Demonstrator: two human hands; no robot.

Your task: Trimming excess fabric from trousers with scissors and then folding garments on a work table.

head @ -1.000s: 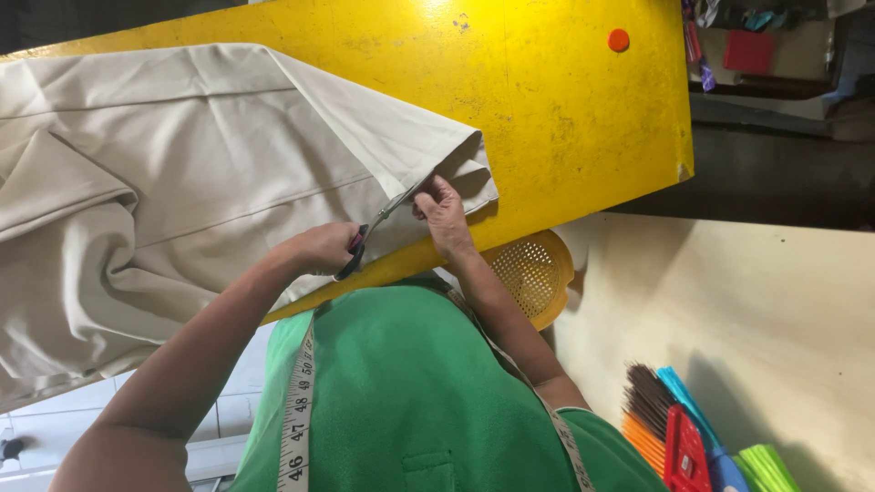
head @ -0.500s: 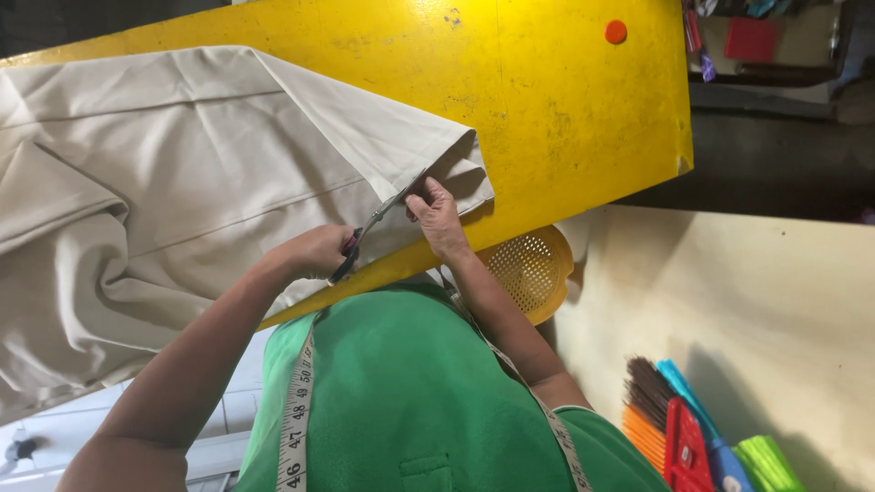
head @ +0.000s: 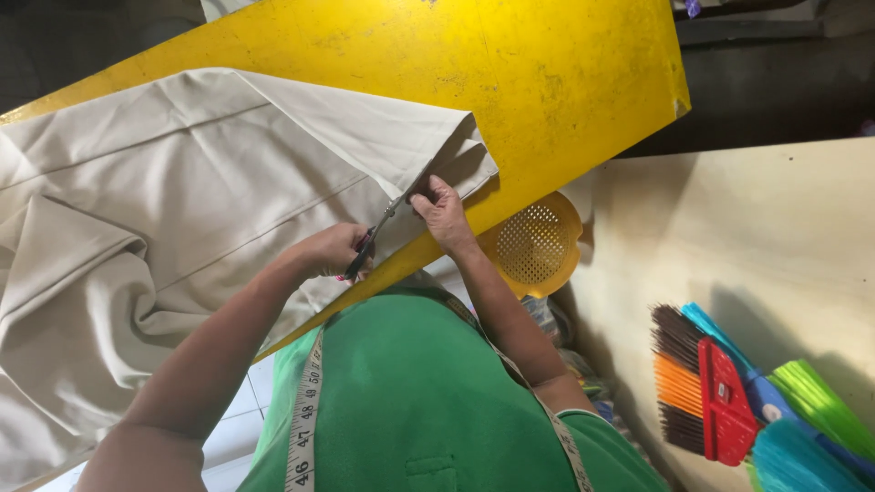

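The beige cloth [head: 155,210] runs off the left edge of the view and past the bottom-left corner, so its full extent cannot be told. The scissors [head: 372,244] show only as thin blades and a bit of red handle; the rest is wrapped inside the left hand [head: 333,251]. The yellow table [head: 510,82] is cut off along the top edge, its far corners out of sight. The orange colander [head: 536,244] is partly hidden beneath the table's near edge and behind the right hand's [head: 444,211] forearm. The brooms [head: 729,392] are cropped at the bottom-right corner, their handles unseen. The measuring tape [head: 305,410] leaves the bottom edge.
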